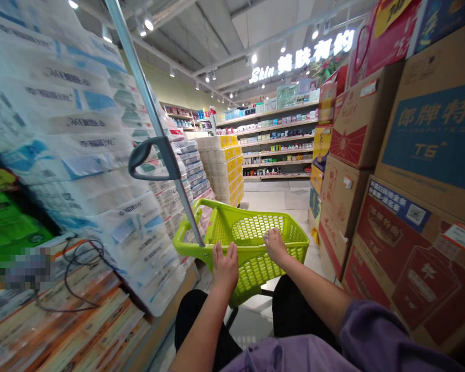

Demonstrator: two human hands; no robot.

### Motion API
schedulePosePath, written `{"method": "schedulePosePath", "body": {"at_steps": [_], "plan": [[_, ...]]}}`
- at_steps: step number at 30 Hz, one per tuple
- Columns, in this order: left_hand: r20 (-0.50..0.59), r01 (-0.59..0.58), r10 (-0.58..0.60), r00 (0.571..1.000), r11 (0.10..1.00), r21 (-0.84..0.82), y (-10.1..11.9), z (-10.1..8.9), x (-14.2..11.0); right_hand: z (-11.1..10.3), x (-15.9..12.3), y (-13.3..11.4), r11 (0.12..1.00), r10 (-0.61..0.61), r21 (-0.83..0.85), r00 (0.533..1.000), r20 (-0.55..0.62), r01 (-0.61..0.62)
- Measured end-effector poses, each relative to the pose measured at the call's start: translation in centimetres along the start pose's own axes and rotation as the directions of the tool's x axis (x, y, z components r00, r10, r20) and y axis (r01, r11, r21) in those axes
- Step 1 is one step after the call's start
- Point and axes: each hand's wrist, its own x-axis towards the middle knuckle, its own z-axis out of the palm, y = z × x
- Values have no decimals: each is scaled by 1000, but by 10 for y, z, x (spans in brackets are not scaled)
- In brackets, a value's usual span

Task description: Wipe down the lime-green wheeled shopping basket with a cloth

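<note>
A lime-green plastic shopping basket [251, 232] on wheels stands tilted in a shop aisle in front of me. My left hand [225, 266] is closed over its near rim. My right hand [275, 245] grips the rim a little further right, fingers curled inside. The basket looks empty. Its grey telescopic pull handle [155, 155] rises up and to the left, past the stacked goods.
Stacked packs of tissue paper [81, 155] fill the left side. Brown and red cardboard cartons [391, 181] are piled on the right. More tissue stacks [225, 165] and shelves of bottles [275, 139] stand at the far end. Tiled floor [271, 199] runs between.
</note>
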Motion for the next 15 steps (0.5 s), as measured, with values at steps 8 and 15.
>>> {"method": "schedulePosePath", "body": {"at_steps": [8,15], "plan": [[-25,12,-10,1000,997,73,-2,-2,1,30,-26,-43,955,-297,39,943,150,295],[-24,14,-12,1000,998,68,-1,2,1,-20,-17,31,999,-27,-34,985,172,33]]}}
